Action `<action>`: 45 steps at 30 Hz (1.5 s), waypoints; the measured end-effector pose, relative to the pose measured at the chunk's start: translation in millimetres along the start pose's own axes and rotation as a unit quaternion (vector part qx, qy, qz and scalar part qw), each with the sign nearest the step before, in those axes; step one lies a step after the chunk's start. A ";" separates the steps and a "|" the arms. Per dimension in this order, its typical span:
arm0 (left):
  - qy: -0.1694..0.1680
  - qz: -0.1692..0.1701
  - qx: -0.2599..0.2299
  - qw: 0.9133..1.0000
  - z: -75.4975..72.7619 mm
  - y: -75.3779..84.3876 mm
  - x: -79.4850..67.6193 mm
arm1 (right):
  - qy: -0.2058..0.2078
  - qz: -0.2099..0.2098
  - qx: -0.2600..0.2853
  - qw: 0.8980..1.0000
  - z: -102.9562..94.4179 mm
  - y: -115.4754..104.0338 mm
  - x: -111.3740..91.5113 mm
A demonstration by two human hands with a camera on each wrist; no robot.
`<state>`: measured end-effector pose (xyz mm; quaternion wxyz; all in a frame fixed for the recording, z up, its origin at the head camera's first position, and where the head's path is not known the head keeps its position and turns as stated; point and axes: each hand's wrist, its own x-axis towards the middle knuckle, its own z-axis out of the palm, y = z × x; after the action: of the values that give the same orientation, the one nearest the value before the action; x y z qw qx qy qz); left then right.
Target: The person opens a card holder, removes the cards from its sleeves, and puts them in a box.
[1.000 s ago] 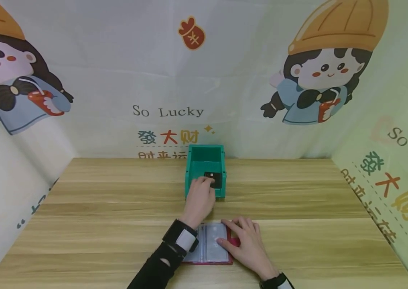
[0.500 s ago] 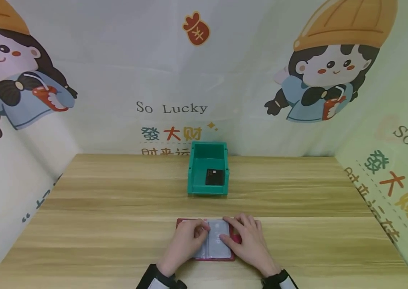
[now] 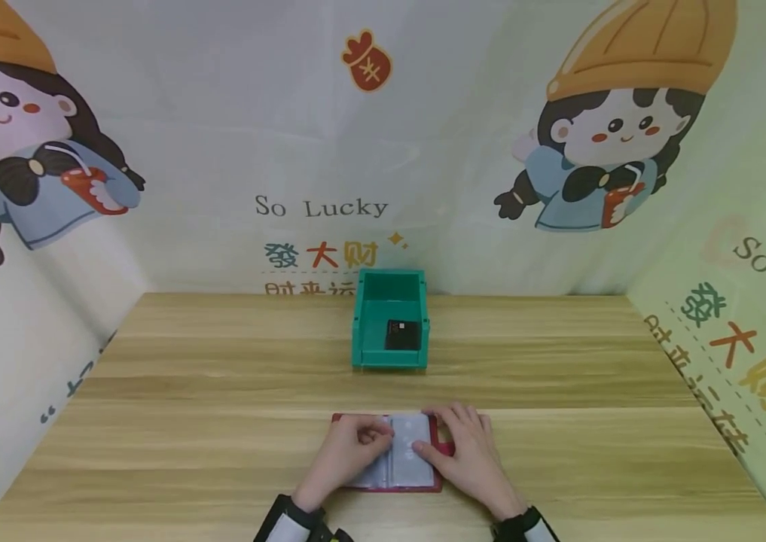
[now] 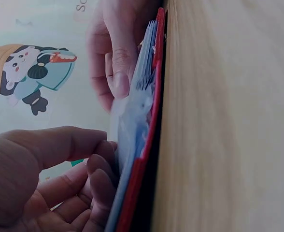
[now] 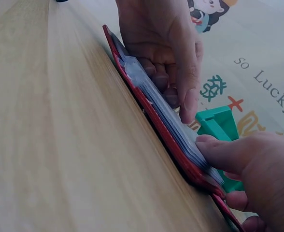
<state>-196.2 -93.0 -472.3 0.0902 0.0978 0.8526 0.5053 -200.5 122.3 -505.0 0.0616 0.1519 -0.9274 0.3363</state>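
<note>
A small red card holder (image 3: pixel 435 489) lies spread on the table with clear plastic sleeves (image 3: pixel 412 452). My left hand (image 3: pixel 352 448) is over its left page, fingers curled, with thumb and forefinger close together at the sleeves near the spine. I cannot tell whether they pinch a sleeve. My right hand (image 3: pixel 471 459) grips the right side, its thumb (image 5: pixel 214 152) pressing the sleeves and other fingers at the cover's edge. Beyond the hands stands a green bin (image 3: pixel 391 360) with a dark card (image 3: pixel 403 335) in it.
The wooden table (image 3: pixel 220 376) has a printed cloth (image 3: pixel 423 150) rising behind it and along both sides. A red tab (image 3: pixel 447 449) sticks out at the card holder's right edge.
My left hand has come back from the green bin to the card holder, leaving the dark card in the bin. My right hand has stayed at the holder's right side.
</note>
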 end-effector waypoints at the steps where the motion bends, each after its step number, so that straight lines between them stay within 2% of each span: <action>1: -0.002 -0.002 -0.003 1.000 0.3 -0.5 -0.1 | 0.007 0.000 0.009 1.000 0.6 -0.5 -0.5; 8: 0.001 0.002 -0.005 1.000 2.8 -5.4 2.0 | 0.055 -0.006 0.044 0.998 6.3 -2.7 -1.3; 14: 0.001 0.001 -0.011 1.000 1.7 -6.9 2.9 | 0.054 0.007 0.058 0.997 7.0 -5.0 0.6; 16: -0.001 0.000 -0.015 1.000 1.1 -6.5 2.8 | 0.060 0.000 0.063 0.996 7.4 -5.4 0.3; 20: 0.001 -0.001 -0.018 1.000 1.0 -5.8 2.4 | 0.099 -0.060 0.080 0.990 9.1 -4.0 -0.6; 24: 0.010 -0.001 -0.017 1.000 1.8 -5.6 2.1 | 0.122 -0.151 0.115 0.974 9.4 -1.2 -0.5; 27: 0.019 0.005 -0.015 1.000 3.1 -5.5 2.4 | 0.115 -0.197 0.145 0.963 8.7 -0.2 -0.5; 29: 0.023 0.010 -0.014 1.000 3.9 -4.7 2.5 | 0.104 -0.209 0.159 0.959 8.1 0.0 -1.2; 37: 0.020 0.008 -0.012 1.000 3.5 -1.4 2.4 | 0.027 -0.182 0.163 0.969 6.7 -0.9 -7.8; 45: 0.023 0.014 -0.008 1.000 -3.3 1.5 1.1 | -0.009 -0.176 0.132 0.975 7.2 -0.6 -7.7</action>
<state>-198.0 -94.8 -469.4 0.0644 0.0976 0.8491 0.5152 -193.1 119.1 -511.8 0.0908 0.3228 -0.8338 0.4385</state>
